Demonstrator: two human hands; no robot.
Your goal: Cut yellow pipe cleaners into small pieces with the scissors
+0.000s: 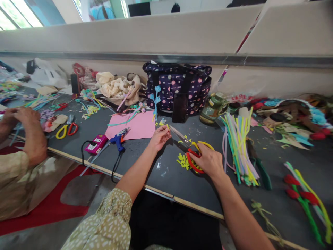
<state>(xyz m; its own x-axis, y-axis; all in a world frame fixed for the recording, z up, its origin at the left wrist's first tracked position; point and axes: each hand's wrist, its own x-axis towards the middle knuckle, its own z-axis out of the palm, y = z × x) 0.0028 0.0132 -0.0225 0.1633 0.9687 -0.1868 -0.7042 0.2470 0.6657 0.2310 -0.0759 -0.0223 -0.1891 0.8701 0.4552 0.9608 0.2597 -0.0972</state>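
Red-and-yellow-handled metal scissors [186, 141] sat in right hand [211, 161], fingers curled for control; left hand [159, 138] pinched yellow fuzzy scrap [168, 127] near blades, steadying it.

The single view looks forward and down from the wearer's head, above both nearby hands [160, 138].

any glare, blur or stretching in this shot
Head view: window at top left washed out by daylight; left hand casting a soft, faint shadow on the table; fine detail smeary, yellow snippets partly merging; red flowers near the right edge looking stretched, probably by a wide lens
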